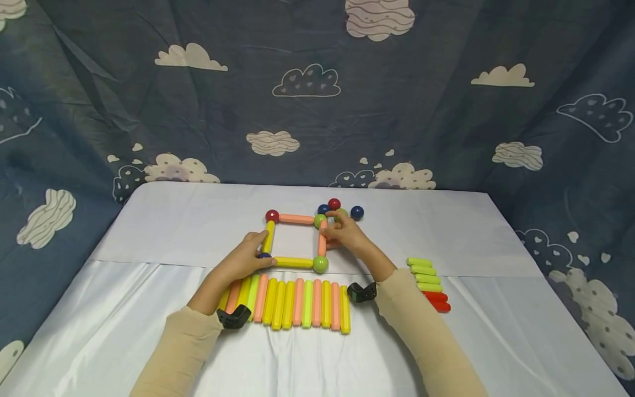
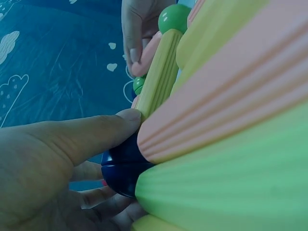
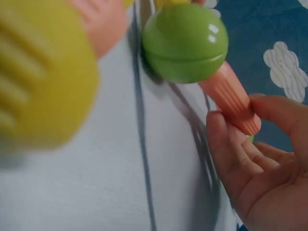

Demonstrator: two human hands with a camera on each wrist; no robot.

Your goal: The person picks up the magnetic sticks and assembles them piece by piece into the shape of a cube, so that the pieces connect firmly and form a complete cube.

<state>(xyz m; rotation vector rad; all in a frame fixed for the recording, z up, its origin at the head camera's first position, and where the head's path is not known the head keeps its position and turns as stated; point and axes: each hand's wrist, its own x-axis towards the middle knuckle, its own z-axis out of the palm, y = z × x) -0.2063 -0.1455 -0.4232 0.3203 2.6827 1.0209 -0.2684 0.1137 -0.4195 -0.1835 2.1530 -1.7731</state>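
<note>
One salmon-pink ridged plastic rod (image 3: 225, 91) is pinched by the right hand (image 1: 346, 234) at the right side of a four-sided rod-and-ball frame (image 1: 295, 262), whose glossy dark-blue near-left ball (image 2: 123, 172) is gripped by the left hand (image 1: 243, 257). Nearer, yellow, salmon and lime rods (image 1: 288, 306) are lined up.
</note>
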